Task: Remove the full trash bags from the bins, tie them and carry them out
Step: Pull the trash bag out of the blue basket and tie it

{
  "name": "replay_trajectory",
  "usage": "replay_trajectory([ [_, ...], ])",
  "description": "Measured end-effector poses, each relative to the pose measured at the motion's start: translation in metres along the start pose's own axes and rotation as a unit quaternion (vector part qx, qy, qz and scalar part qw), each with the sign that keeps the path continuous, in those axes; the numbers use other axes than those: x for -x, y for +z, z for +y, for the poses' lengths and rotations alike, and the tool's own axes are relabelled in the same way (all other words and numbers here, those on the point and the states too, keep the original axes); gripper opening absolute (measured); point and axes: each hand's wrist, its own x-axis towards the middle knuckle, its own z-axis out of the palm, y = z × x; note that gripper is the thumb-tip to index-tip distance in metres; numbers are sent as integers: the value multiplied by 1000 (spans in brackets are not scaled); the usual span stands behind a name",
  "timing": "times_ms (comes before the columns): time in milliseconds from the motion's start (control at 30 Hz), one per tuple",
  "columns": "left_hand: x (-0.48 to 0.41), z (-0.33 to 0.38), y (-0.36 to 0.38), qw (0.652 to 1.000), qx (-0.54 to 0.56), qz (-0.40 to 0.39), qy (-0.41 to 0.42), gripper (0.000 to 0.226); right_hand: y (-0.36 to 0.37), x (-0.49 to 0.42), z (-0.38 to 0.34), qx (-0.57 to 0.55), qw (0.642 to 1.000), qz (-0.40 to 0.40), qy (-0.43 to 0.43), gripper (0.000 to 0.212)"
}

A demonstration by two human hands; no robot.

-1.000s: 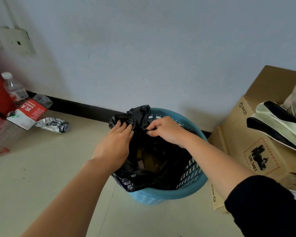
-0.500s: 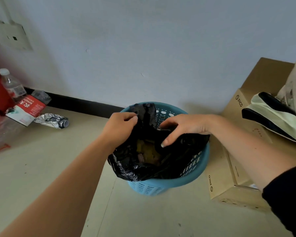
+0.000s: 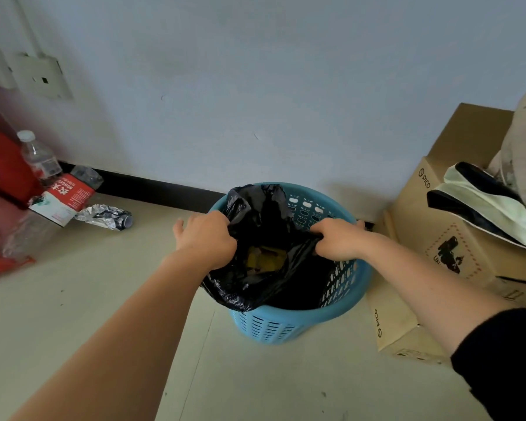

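on pale floor (image 3: pixel 73 299), blue bin (image 3: pixel 301 326)

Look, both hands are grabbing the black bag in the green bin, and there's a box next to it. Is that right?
Almost. The bin is blue, not green, as the head view shows. The rest holds: the left hand and right hand each grip an edge of the black bag in the bin, and a box stands beside it.

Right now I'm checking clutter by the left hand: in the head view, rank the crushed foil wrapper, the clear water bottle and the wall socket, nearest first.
From the left hand:
1. Crushed foil wrapper, on the floor to its left.
2. Clear water bottle, upright farther left near the wall.
3. Wall socket, up on the wall.
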Motion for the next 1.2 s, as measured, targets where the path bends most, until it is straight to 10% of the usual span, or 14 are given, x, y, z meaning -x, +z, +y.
replay_trajectory([
  [267, 16, -5, -17, 935, 350, 58, -22, 26, -21, -1, -21, -260, 936, 237, -21, 25],
  [467, 25, 10, -48, 774, 631, 34, -49, 13, -52, 24, -57, -381, 804, 451, -65, 15],
  [667, 48, 5, -106, 644, 764, 20, 32, 20, -95, 72, -119, -497, 687, 486, -212, 22],
  [967, 80, -71, -186, 617, 783, 15, 75, 32, -111, 101, -211, -548, 670, 435, -249, 12],
  [1200, 74, -164, -157, 643, 755, 98, -88, 23, -43, 53, -287, -551, 777, 269, -140, 13],
])
